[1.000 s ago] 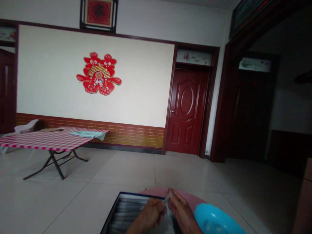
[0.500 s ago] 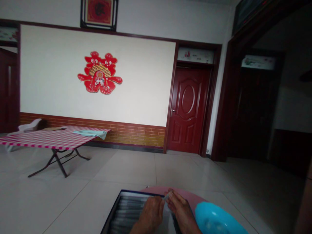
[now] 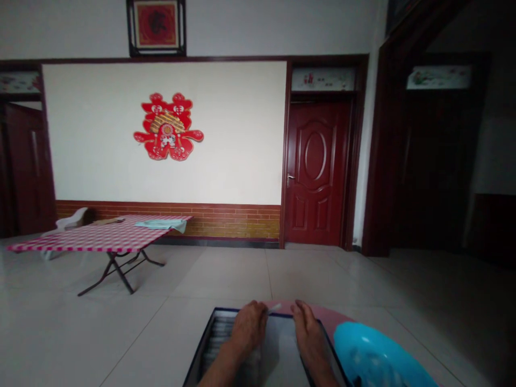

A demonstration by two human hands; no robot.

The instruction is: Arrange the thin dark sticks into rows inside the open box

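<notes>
My left hand (image 3: 249, 329) is closed over the shallow dark-edged box (image 3: 280, 349), pinching a thin whitish stick-like piece (image 3: 275, 308) whose tip points right. Its exact kind is too small to make out. Across a small gap, my right hand (image 3: 309, 336) hovers at the box's right side with its fingers loosely apart and nothing visible in them. Several slim grey pieces (image 3: 220, 336) lie side by side in the left part of the box, partly covered by my left forearm. Pale bottom shows in the right part.
A bright blue basin (image 3: 374, 349) with small unclear items inside sits at the right. Box and basin are on a round pink surface (image 3: 330, 317). Farther off at left stands a folding table (image 3: 100, 236) with a checked cover and a pale green cloth (image 3: 161, 223).
My hands have parted; the right has let go of the thin piece, which stays in my left. The camera view has shifted, and more of the box's pale bottom shows.
</notes>
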